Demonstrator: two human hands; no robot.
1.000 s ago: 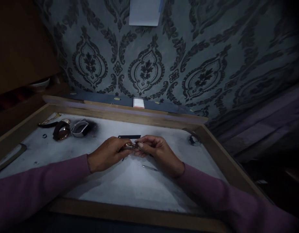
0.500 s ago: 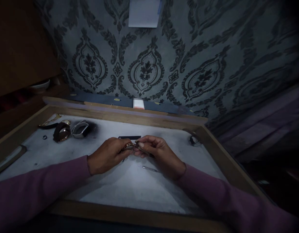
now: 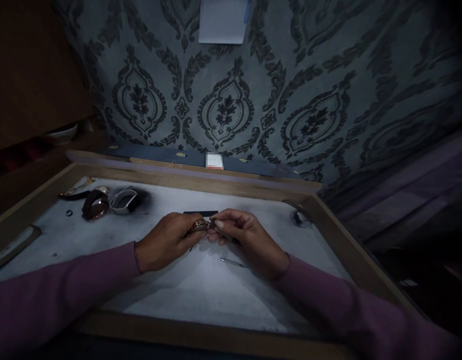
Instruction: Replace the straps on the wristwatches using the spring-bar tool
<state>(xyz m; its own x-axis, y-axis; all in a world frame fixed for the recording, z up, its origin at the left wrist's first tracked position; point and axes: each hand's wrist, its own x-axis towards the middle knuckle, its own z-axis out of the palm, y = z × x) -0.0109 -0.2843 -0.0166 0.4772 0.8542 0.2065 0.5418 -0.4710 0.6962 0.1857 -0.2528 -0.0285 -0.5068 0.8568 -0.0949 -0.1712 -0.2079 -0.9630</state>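
Note:
My left hand (image 3: 165,241) is closed around a gold-toned watch case (image 3: 199,225), held over the middle of the white-lined wooden tray. My right hand (image 3: 251,240) pinches a dark watch strap (image 3: 235,241) whose end meets the side of the case; most of it is hidden by the fingers. Whether strap and case are joined, I cannot tell. Just behind the hands lies a flat dark strip (image 3: 200,213). A thin metal tool (image 3: 231,262) rests on the white surface below my right hand.
Several watches lie at the tray's back left, among them a brown-strapped watch (image 3: 95,205) and a grey-strapped watch (image 3: 124,200). A curved band (image 3: 18,247) leans at the left edge. Another watch (image 3: 300,217) sits back right. A raised wooden rim (image 3: 215,182) surrounds the surface.
Both hands stay nearly in place. The watch case has turned slightly in my left fingers, and my right hand has shifted a touch to the right.

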